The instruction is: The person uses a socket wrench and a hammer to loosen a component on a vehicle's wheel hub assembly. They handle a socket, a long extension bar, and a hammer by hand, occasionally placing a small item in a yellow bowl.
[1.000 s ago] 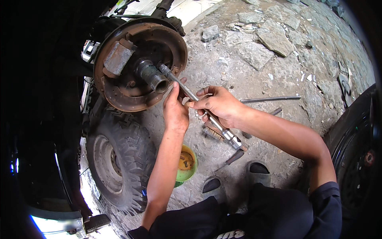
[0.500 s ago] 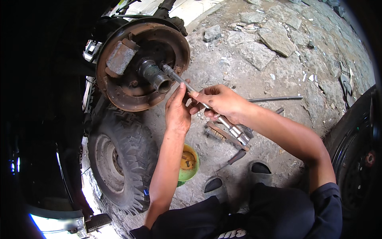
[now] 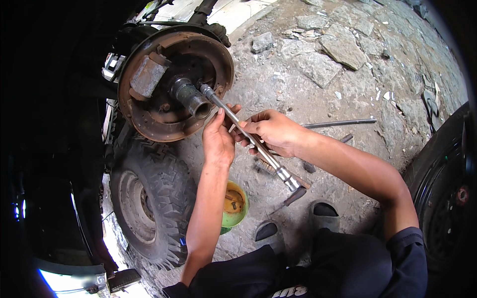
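Note:
A long steel socket extension bar [image 3: 256, 144] slants from the brake assembly down toward my feet. Its socket [image 3: 206, 90] meets the rusty brake backing plate [image 3: 208, 52], right beside the hollow hub spindle [image 3: 191, 97]; whether it sits on a bolt is hidden. My left hand [image 3: 221, 139] cradles the bar near the socket, thumb in front and fingers behind. Farther down the bar, my right hand [image 3: 278, 133] pinches it between thumb and fingers. A thicker chrome joint [image 3: 287, 176] forms the bar's free end, which hangs above a dark-handled tool [image 3: 294, 197] on the ground.
A treaded tyre [image 3: 164, 203] lies below the brake assembly, beside a green tub [image 3: 234, 208] holding brownish liquid and small parts. Another wheel [image 3: 442, 198] stands at the right. A metal rod [image 3: 343, 122] and a wire brush [image 3: 266, 167] rest on the ground near broken stone slabs [image 3: 343, 52].
The bar's free end has swung down and to the left, and now overlaps the dark-handled tool. Both hands keep their hold; the socket stays by the spindle.

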